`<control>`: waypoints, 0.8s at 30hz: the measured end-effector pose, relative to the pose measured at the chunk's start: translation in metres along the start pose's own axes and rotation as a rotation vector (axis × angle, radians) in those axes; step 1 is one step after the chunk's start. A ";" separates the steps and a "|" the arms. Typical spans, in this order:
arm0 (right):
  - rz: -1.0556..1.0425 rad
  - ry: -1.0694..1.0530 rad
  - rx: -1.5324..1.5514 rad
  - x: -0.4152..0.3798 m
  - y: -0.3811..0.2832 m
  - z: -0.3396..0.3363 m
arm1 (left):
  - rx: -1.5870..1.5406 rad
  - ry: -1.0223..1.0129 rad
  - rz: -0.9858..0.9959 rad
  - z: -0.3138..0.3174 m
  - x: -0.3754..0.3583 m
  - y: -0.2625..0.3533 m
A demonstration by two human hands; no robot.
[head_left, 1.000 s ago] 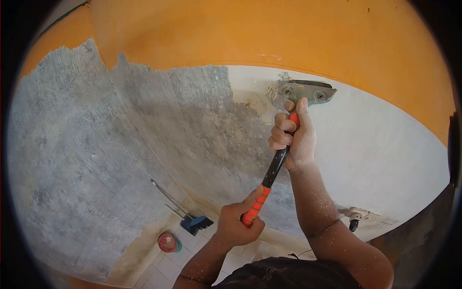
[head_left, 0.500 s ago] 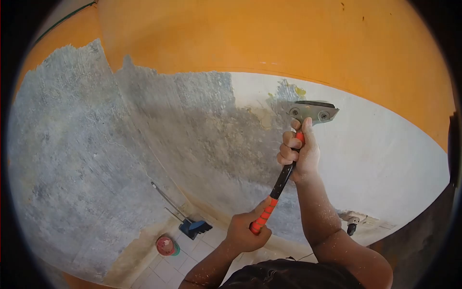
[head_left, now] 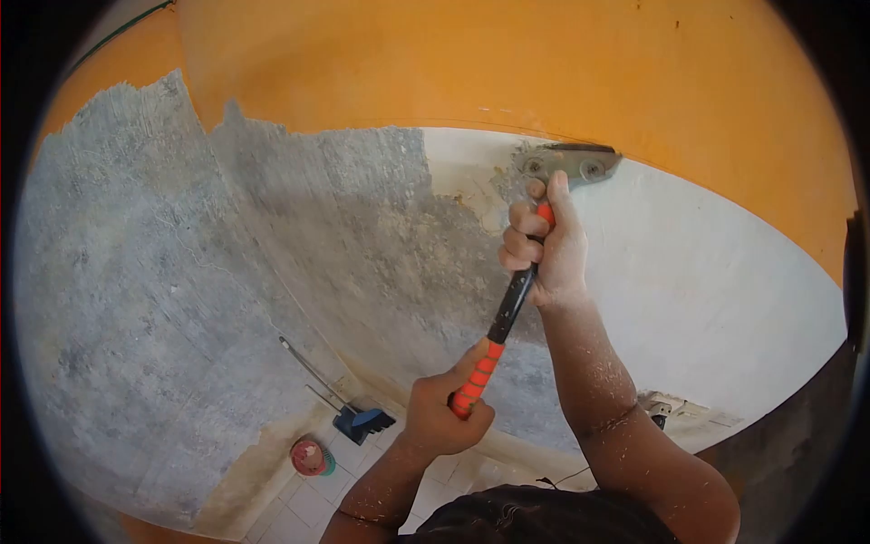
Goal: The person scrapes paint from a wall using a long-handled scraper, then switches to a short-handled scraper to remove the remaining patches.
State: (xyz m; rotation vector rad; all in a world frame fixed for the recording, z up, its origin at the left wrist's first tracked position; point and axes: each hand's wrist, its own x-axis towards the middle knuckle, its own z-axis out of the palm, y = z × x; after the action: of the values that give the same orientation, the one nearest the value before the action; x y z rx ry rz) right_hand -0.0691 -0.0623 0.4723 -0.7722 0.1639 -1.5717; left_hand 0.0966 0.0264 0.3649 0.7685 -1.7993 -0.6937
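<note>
Probably stiff and light, the scraper suits a double hold: left hand round its grip, right hand clasping its neck.

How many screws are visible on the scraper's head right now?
2: one screw toward the picture's left end of the scraper head, another screw toward its right end. Any on the side facing the wall would be hidden.
</note>
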 end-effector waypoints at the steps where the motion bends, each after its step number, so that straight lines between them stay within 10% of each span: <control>1: -0.009 -0.014 0.013 0.001 -0.001 0.003 | -0.019 0.014 -0.016 -0.005 0.003 0.006; 24: -0.025 0.023 0.010 0.004 0.009 0.003 | -0.035 -0.001 -0.049 -0.007 -0.001 -0.007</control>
State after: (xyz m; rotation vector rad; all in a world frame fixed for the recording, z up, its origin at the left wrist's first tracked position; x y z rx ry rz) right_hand -0.0596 -0.0667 0.4711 -0.7512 0.1636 -1.6044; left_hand 0.1050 0.0219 0.3618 0.7912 -1.7698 -0.7552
